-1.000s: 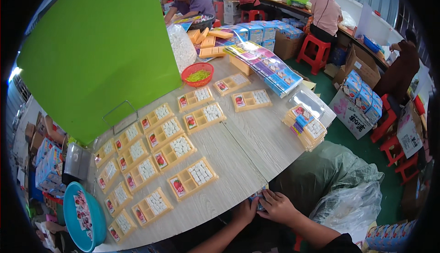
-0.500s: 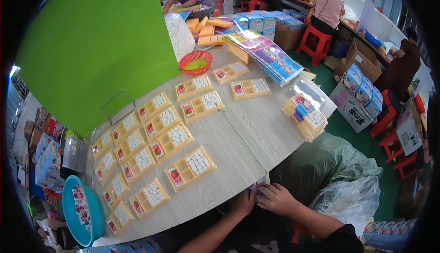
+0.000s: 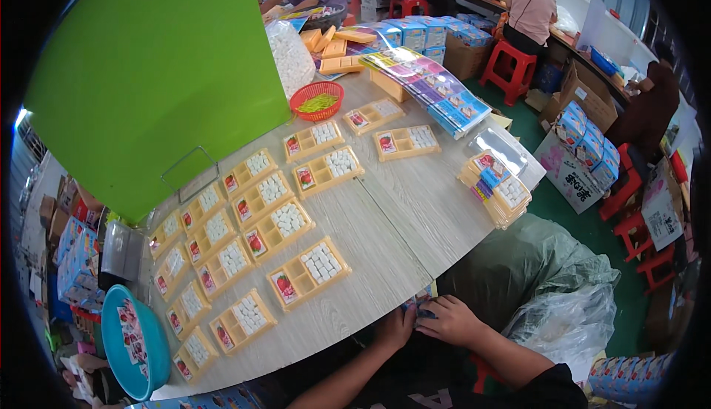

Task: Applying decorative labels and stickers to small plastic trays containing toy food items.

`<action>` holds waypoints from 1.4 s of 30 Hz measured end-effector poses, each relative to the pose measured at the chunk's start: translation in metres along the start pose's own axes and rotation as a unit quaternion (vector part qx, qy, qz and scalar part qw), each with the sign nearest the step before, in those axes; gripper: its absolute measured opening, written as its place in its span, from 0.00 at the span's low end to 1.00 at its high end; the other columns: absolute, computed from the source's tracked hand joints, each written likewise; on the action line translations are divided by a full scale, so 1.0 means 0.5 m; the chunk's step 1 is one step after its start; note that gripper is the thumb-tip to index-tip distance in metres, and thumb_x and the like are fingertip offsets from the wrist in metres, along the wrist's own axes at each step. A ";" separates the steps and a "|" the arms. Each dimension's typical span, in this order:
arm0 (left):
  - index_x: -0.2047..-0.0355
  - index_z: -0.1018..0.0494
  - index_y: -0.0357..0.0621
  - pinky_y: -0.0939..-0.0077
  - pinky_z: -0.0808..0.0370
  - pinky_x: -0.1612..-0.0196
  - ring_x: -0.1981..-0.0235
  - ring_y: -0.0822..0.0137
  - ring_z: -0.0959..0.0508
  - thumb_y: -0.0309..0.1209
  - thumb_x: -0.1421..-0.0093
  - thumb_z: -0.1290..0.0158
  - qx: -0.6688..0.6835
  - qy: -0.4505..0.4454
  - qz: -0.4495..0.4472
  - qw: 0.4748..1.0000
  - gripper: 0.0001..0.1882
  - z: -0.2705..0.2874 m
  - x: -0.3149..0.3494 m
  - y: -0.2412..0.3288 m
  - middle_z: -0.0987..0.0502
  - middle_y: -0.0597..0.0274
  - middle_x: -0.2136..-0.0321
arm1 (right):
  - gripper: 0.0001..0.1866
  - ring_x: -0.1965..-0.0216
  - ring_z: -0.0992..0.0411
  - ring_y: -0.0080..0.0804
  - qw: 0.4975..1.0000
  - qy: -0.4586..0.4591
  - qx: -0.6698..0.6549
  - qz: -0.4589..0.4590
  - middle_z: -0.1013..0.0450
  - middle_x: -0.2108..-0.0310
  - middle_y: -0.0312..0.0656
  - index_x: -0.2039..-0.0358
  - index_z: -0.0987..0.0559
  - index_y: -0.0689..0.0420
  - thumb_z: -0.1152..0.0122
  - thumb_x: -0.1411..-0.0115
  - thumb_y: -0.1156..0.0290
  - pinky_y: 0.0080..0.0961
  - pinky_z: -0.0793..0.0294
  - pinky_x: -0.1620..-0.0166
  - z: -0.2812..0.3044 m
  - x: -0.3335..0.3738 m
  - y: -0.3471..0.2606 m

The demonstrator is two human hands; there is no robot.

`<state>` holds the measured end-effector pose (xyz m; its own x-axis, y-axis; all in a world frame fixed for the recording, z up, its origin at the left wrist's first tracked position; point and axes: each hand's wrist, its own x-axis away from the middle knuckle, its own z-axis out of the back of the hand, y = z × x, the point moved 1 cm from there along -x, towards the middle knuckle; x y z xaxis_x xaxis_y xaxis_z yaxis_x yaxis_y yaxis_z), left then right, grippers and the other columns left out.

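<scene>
My left hand (image 3: 395,327) and my right hand (image 3: 449,321) meet just off the table's near edge, with fingers closed around a small piece with blue and yellowish colours (image 3: 426,293). The fingers cover most of it, so its kind cannot be made out. To their left on the table lies a pale yellow tray (image 3: 309,272) with white cubes at one end and a red strawberry picture at the other. Several like trays (image 3: 278,228) stand in rows beyond it. A stack of filled trays (image 3: 495,187) with a coloured printed band sits to the right.
A turquoise basin (image 3: 133,379) with small printed packets is at the lower left. A red basket (image 3: 317,102) with yellow-green pieces stands by the green partition (image 3: 163,75). Printed sheets (image 3: 433,90) lie at the far right. Plastic bags (image 3: 552,290) bulge beside my right arm.
My fingers have shifted slightly around the small piece, and a dark blue bit now shows between the hands. The trays have not moved.
</scene>
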<state>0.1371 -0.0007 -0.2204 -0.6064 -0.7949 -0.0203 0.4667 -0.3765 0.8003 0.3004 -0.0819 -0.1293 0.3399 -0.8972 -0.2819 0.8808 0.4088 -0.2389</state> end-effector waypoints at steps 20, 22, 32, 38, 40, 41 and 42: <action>0.49 0.31 0.27 0.41 0.31 0.46 0.50 0.28 0.26 0.42 0.30 0.50 -0.017 0.062 -0.070 0.996 0.25 -0.005 -0.004 -0.004 0.26 0.26 0.52 | 0.10 0.57 0.24 0.41 0.999 0.002 -0.027 -0.018 0.26 0.56 0.40 0.65 0.18 0.49 0.29 0.45 0.61 0.38 0.24 0.53 -0.004 -0.002 0.003; 0.48 0.31 0.27 0.42 0.31 0.46 0.50 0.28 0.26 0.42 0.30 0.50 -0.022 0.024 -0.044 0.999 0.25 -0.004 -0.004 -0.007 0.26 0.26 0.52 | 0.10 0.56 0.25 0.41 0.999 0.014 -0.033 -0.025 0.26 0.56 0.41 0.65 0.19 0.49 0.29 0.45 0.61 0.39 0.25 0.52 -0.007 0.000 0.002; 0.42 0.32 0.29 0.48 0.29 0.42 0.45 0.30 0.27 0.41 0.31 0.46 -0.006 0.019 -0.066 0.998 0.28 0.012 -0.001 -0.029 0.26 0.27 0.47 | 0.13 0.55 0.27 0.45 0.992 0.065 -0.084 -0.067 0.26 0.54 0.42 0.63 0.22 0.53 0.28 0.47 0.68 0.41 0.27 0.51 -0.039 0.024 0.003; 0.38 0.34 0.28 0.50 0.34 0.35 0.39 0.32 0.30 0.41 0.31 0.46 -0.004 0.040 -0.073 0.997 0.30 0.047 0.014 -0.027 0.29 0.27 0.43 | 0.10 0.59 0.26 0.43 0.985 0.095 -0.115 -0.091 0.25 0.57 0.40 0.64 0.21 0.54 0.31 0.46 0.73 0.37 0.26 0.54 -0.040 0.032 0.001; 0.39 0.33 0.29 0.51 0.35 0.35 0.39 0.33 0.30 0.41 0.31 0.46 -0.015 0.033 -0.077 0.996 0.29 0.061 0.016 -0.030 0.29 0.28 0.42 | 0.09 0.60 0.26 0.42 0.984 0.087 -0.120 -0.098 0.25 0.58 0.39 0.64 0.21 0.54 0.31 0.46 0.73 0.37 0.25 0.55 -0.037 0.034 0.001; 0.39 0.32 0.30 0.51 0.35 0.35 0.39 0.33 0.30 0.41 0.31 0.46 -0.030 0.034 -0.087 0.995 0.29 0.068 0.013 -0.032 0.29 0.29 0.41 | 0.09 0.61 0.26 0.41 0.983 0.089 -0.125 -0.100 0.25 0.58 0.39 0.64 0.21 0.55 0.31 0.46 0.73 0.37 0.25 0.56 -0.035 0.035 0.001; 0.40 0.31 0.30 0.51 0.35 0.35 0.39 0.33 0.30 0.41 0.31 0.46 -0.039 0.035 -0.102 0.993 0.28 0.074 0.008 -0.035 0.29 0.30 0.41 | 0.09 0.61 0.26 0.41 0.984 0.086 -0.120 -0.101 0.25 0.58 0.38 0.64 0.21 0.55 0.31 0.46 0.73 0.36 0.26 0.56 -0.034 0.036 0.000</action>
<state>0.1026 0.0203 -0.2120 -0.6490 -0.7279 -0.2214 0.3888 -0.5674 0.7258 0.3011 -0.0953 -0.1503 0.0866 -0.9314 -0.3534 0.8141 0.2707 -0.5137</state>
